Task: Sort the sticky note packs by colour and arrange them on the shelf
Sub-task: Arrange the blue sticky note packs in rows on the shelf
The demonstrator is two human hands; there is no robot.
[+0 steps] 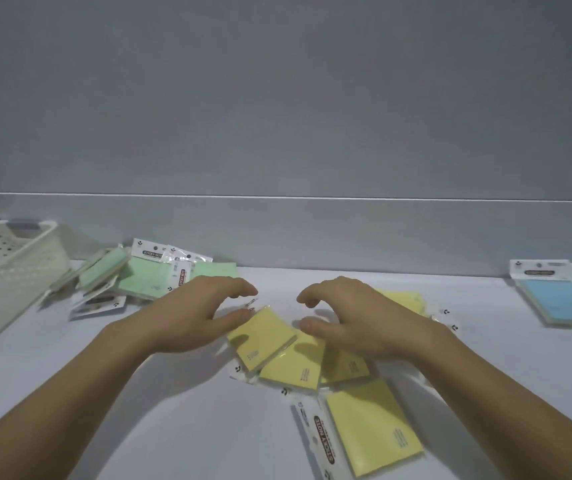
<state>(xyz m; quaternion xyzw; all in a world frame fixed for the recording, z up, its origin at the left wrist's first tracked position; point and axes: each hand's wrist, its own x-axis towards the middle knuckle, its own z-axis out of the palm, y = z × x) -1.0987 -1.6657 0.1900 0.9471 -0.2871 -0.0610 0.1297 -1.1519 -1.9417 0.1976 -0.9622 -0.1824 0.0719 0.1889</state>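
Note:
Several yellow sticky note packs (pixel 291 365) lie in a loose heap at the middle of the white shelf surface (pixel 160 410). One more yellow pack (pixel 371 427) lies nearer me. My left hand (pixel 191 313) hovers over the heap's left side, fingers spread, its thumb touching the topmost yellow pack (pixel 260 341). My right hand (pixel 354 317) hovers over the heap's right side with fingers curled and apart, holding nothing. Green packs (pixel 142 278) are piled at the back left. Blue packs (pixel 561 299) lie at the far right.
A white perforated plastic basket (pixel 11 268) stands at the left edge, next to the green pile. A grey wall with a low ledge (pixel 277 202) runs behind the shelf surface.

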